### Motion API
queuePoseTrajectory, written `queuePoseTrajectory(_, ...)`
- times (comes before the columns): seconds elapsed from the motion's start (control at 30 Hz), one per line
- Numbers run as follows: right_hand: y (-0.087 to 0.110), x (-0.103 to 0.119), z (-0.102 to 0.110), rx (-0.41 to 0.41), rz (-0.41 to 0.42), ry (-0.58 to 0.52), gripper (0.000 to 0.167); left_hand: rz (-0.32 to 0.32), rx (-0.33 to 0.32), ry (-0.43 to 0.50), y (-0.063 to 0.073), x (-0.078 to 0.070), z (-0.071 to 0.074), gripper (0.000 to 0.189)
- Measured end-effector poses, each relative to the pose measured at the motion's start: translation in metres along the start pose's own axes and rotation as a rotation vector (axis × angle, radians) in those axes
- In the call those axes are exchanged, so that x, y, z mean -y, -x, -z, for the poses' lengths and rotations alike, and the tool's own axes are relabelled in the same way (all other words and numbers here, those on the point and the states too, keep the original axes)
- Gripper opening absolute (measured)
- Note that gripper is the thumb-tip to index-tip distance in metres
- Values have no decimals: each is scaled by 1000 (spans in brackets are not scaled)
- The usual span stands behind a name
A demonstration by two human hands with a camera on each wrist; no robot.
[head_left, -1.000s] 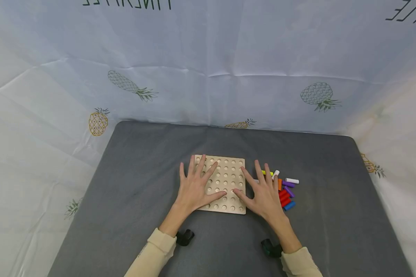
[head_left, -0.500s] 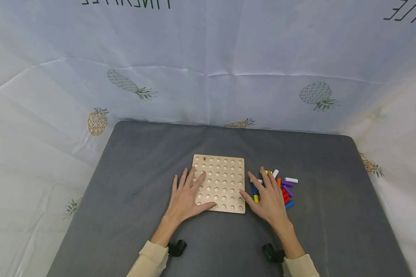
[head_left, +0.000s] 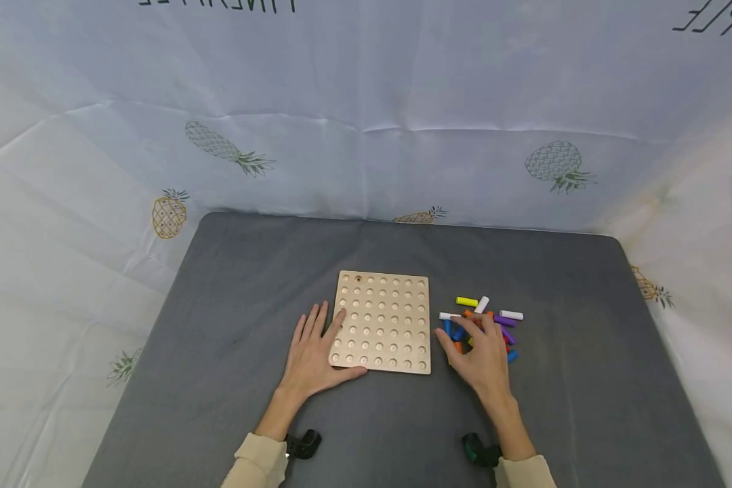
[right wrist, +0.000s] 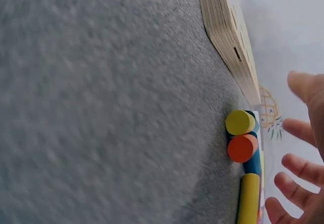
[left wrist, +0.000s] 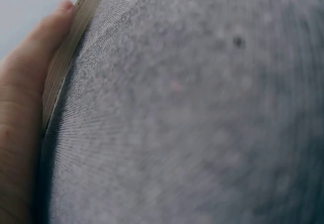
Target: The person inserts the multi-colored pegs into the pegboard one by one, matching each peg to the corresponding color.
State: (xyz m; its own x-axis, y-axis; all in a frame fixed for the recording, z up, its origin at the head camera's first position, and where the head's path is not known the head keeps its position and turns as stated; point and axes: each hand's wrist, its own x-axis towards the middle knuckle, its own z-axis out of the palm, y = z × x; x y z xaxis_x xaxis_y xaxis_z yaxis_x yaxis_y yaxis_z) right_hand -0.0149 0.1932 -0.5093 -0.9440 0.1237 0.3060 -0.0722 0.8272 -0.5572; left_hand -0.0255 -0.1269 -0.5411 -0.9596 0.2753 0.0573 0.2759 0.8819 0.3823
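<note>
A square wooden peg board (head_left: pixel 381 324) with rows of round holes lies flat on the dark grey table. My left hand (head_left: pixel 310 359) rests at its lower left corner, index finger over the left edge and thumb along the near edge. The left wrist view shows that thumb (left wrist: pixel 25 77) against the board's side (left wrist: pixel 76 37). To the right lies a loose pile of coloured wooden pegs, among them a yellow peg (head_left: pixel 466 301) and a white peg (head_left: pixel 511 315). Above this pile hovers my right hand (head_left: pixel 482 356), fingers spread and slightly bent, holding nothing; it hides some pegs.
The grey-covered table (head_left: pixel 268 271) extends around the board and pile. Behind it hangs a pale curtain (head_left: pixel 366 169) printed with pineapples. Black camera mounts sit on both wrists, the left mount (head_left: pixel 303 444) and the right mount (head_left: pixel 480 451).
My left hand has slid off the board's holes toward its lower left corner. The right hand has drawn away from the board over the pegs, its fingers bending more. The board has turned slightly.
</note>
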Motion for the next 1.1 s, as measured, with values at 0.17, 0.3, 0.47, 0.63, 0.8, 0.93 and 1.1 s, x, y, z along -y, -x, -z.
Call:
queuePoseTrajectory(0.17,2,-1,-6,-76,-35,-47,34,-6,-14,-29,0,2,-2,127)
queuePoseTrajectory(0.3,2,1,-10,-104,-101,-77,30,-12,-30,-40,0,2,-3,128)
queuePoseTrajectory(0.47,1,3,-13,-128,-179,-86,29,-18,-35,-53,-1,1,-5,127)
queuePoseTrajectory(0.63,0,5,-15,-134,-213,-66,30,-13,-36,-59,-1,0,-5,127)
queuePoseTrajectory(0.8,-1,7,-17,-143,-220,-53,31,-15,-44,-61,0,0,-5,127)
queuePoseTrajectory(0.93,-1,7,-19,-158,-211,-36,30,-19,-52,-64,0,0,-5,126)
queuePoseTrajectory(1.1,-1,8,-22,-162,-212,-1,31,-26,-58,-68,0,1,-5,126)
